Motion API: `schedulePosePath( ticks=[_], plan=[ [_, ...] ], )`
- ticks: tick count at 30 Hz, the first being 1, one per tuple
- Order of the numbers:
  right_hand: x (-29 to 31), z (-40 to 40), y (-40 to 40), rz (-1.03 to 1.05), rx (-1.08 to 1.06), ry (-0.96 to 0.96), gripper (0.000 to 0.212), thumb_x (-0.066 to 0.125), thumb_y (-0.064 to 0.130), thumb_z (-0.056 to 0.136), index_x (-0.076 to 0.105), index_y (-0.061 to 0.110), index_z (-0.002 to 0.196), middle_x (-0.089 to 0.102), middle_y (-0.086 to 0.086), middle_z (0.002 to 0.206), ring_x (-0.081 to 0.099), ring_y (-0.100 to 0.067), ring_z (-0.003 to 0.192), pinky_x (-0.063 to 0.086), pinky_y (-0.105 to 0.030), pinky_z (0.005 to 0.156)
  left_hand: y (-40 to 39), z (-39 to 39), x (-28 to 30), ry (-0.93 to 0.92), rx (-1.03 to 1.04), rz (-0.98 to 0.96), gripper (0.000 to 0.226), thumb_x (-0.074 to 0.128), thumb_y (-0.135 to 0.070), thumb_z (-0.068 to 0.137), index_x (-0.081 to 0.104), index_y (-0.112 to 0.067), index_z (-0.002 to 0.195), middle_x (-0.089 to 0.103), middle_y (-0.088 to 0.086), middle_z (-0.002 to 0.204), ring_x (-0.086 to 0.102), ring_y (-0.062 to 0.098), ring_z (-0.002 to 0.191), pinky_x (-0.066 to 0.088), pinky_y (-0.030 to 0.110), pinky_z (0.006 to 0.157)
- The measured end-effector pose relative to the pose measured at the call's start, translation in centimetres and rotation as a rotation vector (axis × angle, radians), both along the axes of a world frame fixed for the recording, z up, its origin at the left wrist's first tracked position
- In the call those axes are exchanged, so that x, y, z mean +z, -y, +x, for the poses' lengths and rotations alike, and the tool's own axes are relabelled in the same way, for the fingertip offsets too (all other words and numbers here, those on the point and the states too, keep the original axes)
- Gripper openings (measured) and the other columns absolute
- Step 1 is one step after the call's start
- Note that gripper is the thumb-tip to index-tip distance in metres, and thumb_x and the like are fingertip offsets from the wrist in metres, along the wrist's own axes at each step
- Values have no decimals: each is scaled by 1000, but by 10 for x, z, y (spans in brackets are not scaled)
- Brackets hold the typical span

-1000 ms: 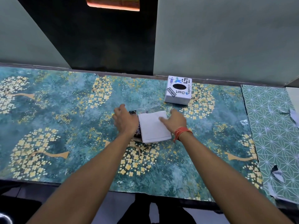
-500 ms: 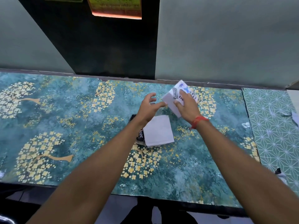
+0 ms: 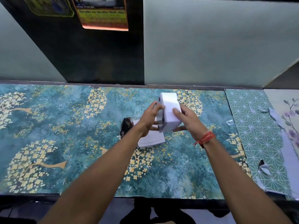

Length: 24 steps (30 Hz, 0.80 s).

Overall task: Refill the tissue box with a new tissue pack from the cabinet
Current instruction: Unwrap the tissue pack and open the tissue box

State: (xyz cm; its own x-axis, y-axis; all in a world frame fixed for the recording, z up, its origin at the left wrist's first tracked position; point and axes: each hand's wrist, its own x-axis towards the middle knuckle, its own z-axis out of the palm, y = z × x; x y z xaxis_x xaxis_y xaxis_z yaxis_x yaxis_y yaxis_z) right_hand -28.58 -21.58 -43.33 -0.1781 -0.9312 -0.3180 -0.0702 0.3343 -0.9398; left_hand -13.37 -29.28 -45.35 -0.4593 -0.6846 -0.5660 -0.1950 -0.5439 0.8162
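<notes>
A white cube tissue box [image 3: 169,110] is held above the counter, turned so a plain white face looks up at me. My left hand [image 3: 149,119] grips its left side, fingers curled over the edge. My right hand [image 3: 188,120], with an orange thread at the wrist, clasps its right side, thumb on the upper face. Below the box a white tissue pack [image 3: 152,139] lies flat on the counter, with a dark printed wrapper end [image 3: 125,127] sticking out at its left. The box's opening is hidden from me.
The counter [image 3: 64,126] has a teal covering with yellow flower trees. A green star-patterned sheet [image 3: 258,135] with torn spots covers its right end. A grey wall and a dark panel with a poster [image 3: 103,15] rise behind.
Both hands left the tissue pack, picked the box up from the back of the counter, and turned it over above the pack. The pack stays flat on the counter.
</notes>
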Motion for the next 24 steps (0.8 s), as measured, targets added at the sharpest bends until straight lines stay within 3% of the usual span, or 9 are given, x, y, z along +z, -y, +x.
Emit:
schedulePosePath(
  ticks=[2,4,7,9,11,14,16,18,24],
  plan=[
    [0,-2,1,16,-15,8,26,51,34,98,60,18,116,62,0,83,60,-13,64,50,-28,43,-3,7,-1,18,-92,7,49,55,-52,88,49,-28,130,58,0,119,67,35,94,60,42,70],
    [0,-6,4,83,-133,121,21,52,35,97,61,17,92,50,0,61,42,-10,43,29,-16,36,-7,16,-6,18,-166,-108,72,66,-57,76,44,-30,139,55,-6,122,69,29,91,60,38,61],
    [2,-16,7,217,-165,300,25,54,38,95,61,15,86,39,0,51,26,-7,33,19,-11,33,-11,22,-13,157,-273,-335,97,74,-66,56,44,-27,139,50,-5,134,64,20,102,55,28,59],
    [2,-17,3,259,-128,348,33,56,47,91,63,16,83,43,0,52,33,-9,36,27,-15,34,-14,22,-13,200,-290,-369,98,70,-71,52,50,-20,134,57,-2,130,64,14,90,49,23,58],
    [2,-13,-4,236,-143,365,36,55,51,90,64,17,87,58,-2,67,54,-15,55,45,-27,52,-16,18,-14,204,-238,-311,97,64,-76,53,54,-14,126,62,7,125,61,15,72,47,26,57],
    [-2,1,-13,68,-172,181,26,59,39,91,63,15,100,68,-5,95,65,-20,84,54,-36,71,-21,14,-16,203,-188,-213,94,57,-81,55,57,-10,117,62,13,122,57,17,59,45,29,57],
    [-10,13,-17,-9,-211,-10,29,66,40,87,62,14,100,68,-4,94,65,-21,84,54,-33,69,-26,14,-15,177,-180,-159,93,57,-79,56,58,-10,117,61,8,114,55,17,55,46,27,54],
    [-14,21,-19,-22,-280,-85,48,69,55,77,62,15,102,70,-4,96,68,-22,86,57,-36,71,-28,16,-15,141,-165,-101,89,59,-76,60,58,-9,119,58,2,110,52,17,54,48,26,51],
    [-18,30,-19,24,-306,62,52,72,45,80,52,13,117,69,-12,99,70,-29,83,59,-55,77,-30,28,-17,166,-161,-51,88,63,-73,57,62,-9,118,63,-1,107,51,17,52,34,18,44]
  ],
)
